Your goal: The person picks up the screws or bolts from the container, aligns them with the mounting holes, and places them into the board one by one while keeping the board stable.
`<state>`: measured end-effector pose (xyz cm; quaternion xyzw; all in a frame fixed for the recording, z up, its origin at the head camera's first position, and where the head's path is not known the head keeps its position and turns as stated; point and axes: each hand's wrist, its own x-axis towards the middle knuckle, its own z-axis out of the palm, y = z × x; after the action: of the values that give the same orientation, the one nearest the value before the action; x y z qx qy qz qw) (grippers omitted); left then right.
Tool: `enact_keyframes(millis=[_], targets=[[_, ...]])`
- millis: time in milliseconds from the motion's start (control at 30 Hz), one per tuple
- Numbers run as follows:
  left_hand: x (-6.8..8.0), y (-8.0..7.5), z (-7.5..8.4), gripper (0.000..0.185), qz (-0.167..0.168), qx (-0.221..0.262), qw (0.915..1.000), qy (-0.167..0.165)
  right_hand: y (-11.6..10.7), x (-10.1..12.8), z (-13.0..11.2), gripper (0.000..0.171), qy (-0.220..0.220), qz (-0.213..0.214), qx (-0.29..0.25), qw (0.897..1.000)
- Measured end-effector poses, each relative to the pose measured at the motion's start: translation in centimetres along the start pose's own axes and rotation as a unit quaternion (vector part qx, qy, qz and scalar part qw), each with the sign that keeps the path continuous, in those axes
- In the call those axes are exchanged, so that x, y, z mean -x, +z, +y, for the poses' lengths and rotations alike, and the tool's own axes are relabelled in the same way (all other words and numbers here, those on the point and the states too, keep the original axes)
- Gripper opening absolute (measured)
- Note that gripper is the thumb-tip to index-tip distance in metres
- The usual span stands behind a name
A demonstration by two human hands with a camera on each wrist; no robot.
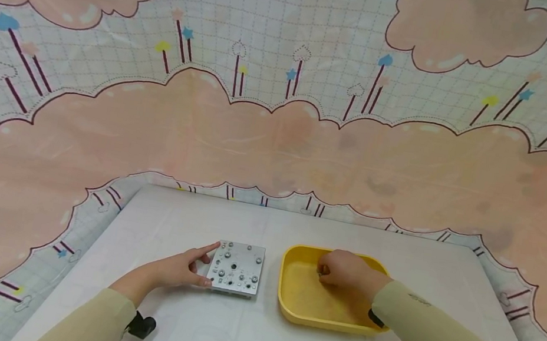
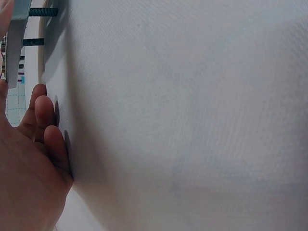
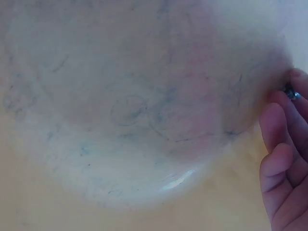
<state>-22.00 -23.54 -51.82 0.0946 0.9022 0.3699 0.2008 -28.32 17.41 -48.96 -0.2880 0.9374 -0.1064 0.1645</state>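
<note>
A square silvery metal plate (image 1: 242,268), dotted with holes and several screw heads, sits left of the yellow tray (image 1: 283,309). My left hand (image 1: 177,267) grips the plate at its left side, thumb near the front corner and index finger near the back one. Threaded screw ends (image 2: 42,12) stick out from the plate's underside in the left wrist view, while the other fingers rest by the tabletop. Inside the tray, my right hand (image 1: 346,268) pinches a small shiny metal piece (image 3: 291,92), mostly hidden by the fingertips, so I cannot tell its kind.
Both objects are on a white-covered table (image 1: 204,338). A patterned curtain (image 1: 277,147) hangs behind it and along the sides. A black wrist strap piece (image 1: 141,325) projects from the left sleeve. The tray's raised rim surrounds the right hand.
</note>
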Motion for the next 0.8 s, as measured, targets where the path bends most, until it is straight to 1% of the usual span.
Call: enact_keyframes(millis=[233,400,500,600,733,800], targets=[[0.2,-0.1,0.3,0.098,0.0,0.005,1.0,0.001,0.3,-0.5,-0.2,0.004,-0.001,-0.001,0.007,1.0],[0.1,0.0,0.2,0.098,0.003,0.001,1.0,0.003,0.4,-0.6,-0.3,0.012,-0.007,0.005,0.007,1.0],[0.0,0.0,0.2,0.098,0.004,0.0,1.0,0.003,0.1,-0.5,-0.5,0.013,-0.01,0.007,0.005,1.0],[0.0,0.0,0.2,0.098,0.005,0.001,1.0,0.004,-0.2,-0.3,-0.8,0.01,-0.011,0.01,-0.003,1.0],[0.0,0.0,0.2,0.098,0.006,-0.001,1.0,0.006,-0.6,-0.1,-1.0,0.011,-0.024,0.019,0.002,1.0],[0.1,0.0,0.2,0.098,0.004,-0.001,1.0,0.006,-0.7,-0.1,-1.1,0.011,-0.022,0.018,-0.001,1.0]])
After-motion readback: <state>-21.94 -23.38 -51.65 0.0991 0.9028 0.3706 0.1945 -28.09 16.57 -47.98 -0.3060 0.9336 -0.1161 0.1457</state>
